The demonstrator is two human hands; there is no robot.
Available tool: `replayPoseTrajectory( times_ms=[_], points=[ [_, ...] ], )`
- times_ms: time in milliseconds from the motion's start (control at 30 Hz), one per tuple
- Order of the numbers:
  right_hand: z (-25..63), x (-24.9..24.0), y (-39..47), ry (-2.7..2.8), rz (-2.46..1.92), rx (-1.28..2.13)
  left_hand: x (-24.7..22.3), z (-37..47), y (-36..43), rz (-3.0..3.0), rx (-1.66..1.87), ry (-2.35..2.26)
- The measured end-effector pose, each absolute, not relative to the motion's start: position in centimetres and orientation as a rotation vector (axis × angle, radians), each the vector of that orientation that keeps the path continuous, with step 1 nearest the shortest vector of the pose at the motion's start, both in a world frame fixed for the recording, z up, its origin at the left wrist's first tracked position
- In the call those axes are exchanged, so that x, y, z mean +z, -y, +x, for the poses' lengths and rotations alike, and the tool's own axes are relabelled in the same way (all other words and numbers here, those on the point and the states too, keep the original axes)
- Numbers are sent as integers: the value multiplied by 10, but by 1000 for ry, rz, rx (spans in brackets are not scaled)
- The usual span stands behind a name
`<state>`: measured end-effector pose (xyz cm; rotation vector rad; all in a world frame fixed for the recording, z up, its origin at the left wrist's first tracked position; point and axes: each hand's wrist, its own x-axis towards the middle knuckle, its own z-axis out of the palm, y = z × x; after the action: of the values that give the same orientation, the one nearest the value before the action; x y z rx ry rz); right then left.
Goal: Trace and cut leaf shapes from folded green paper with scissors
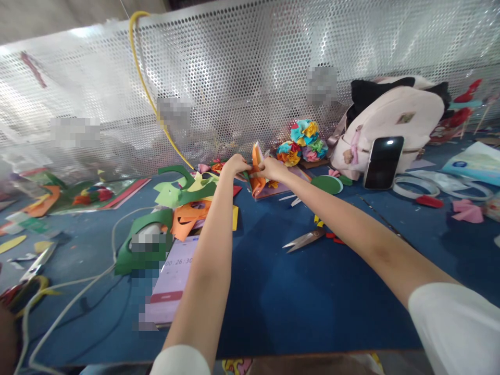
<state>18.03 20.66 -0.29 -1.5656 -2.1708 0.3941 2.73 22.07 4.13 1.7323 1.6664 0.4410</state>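
Observation:
Both arms stretch forward to the far side of the blue table (273, 291). Between my hands, folded coloured paper (257, 183) stands partly upright, mostly orange with some green and a pale edge. My left hand (235, 165) is closed at its left side, by the green edge. From the right, my right hand (274, 171) pinches the orange part. Under and beside the paper lies a pinkish flat sheet (287, 188). A pair of scissors (307, 240) rests nearer, blades pointing left, its handles partly hidden by my right forearm.
Paper flower balls (303, 132) and a pale backpack (394, 125) with a phone (383, 162) leaning on it stand at the back. Paper scraps (187, 216) and another phone (172, 284) lie left. White tape rolls (416, 186) lie right. A perforated metal panel (250, 78) rises behind.

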Motion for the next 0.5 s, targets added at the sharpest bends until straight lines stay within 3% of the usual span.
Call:
replayPoseTrajectory(
  times_ms=[500],
  points=[
    [184,7,-209,2253,-1564,405,35,15,-241,1875,689,-1843]
  ],
)
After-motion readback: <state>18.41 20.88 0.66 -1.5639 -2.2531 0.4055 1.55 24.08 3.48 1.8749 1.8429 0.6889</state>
